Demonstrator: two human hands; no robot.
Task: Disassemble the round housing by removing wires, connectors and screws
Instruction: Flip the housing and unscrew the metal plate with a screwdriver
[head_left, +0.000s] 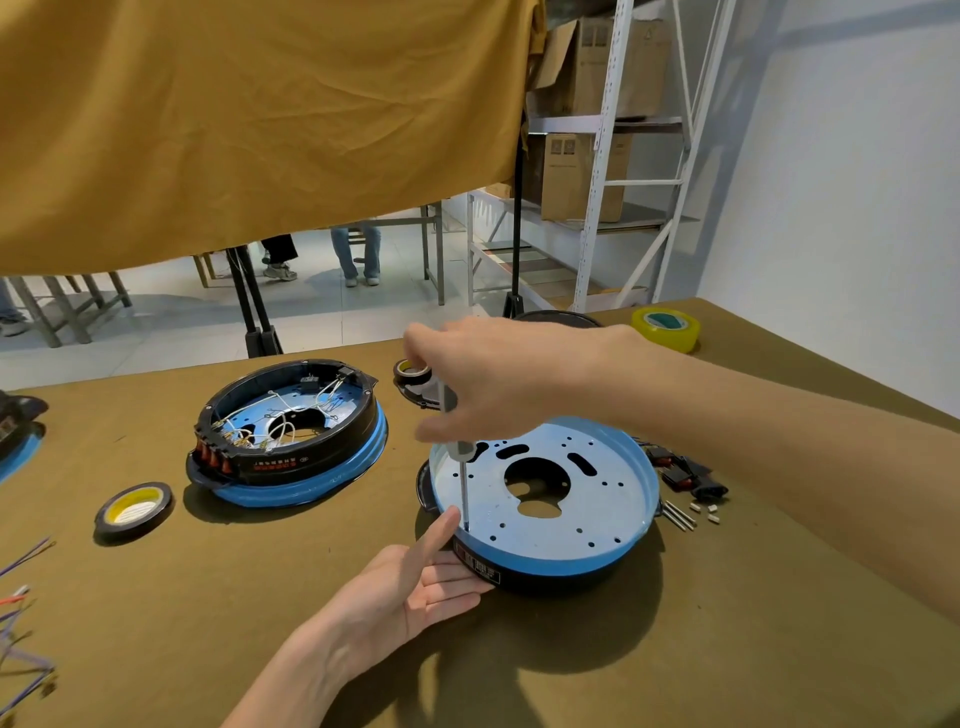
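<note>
The brown table (727, 649) carries the round housing (545, 499) before me, blue plate up; my left hand (421, 587) lies flat and open against its black rim, and my right hand (498, 379) grips the screwdriver (462, 467) upright, tip at the plate's near-left edge

Labels on both round housings (545, 519) — print too blurred to read.

The round housing (545, 499) shows a smooth blue-coated metal plate over a glossy black plastic rim. The screwdriver (464, 483) has a bright metal shaft, and the table (675, 649) wears matt olive cloth.
</note>
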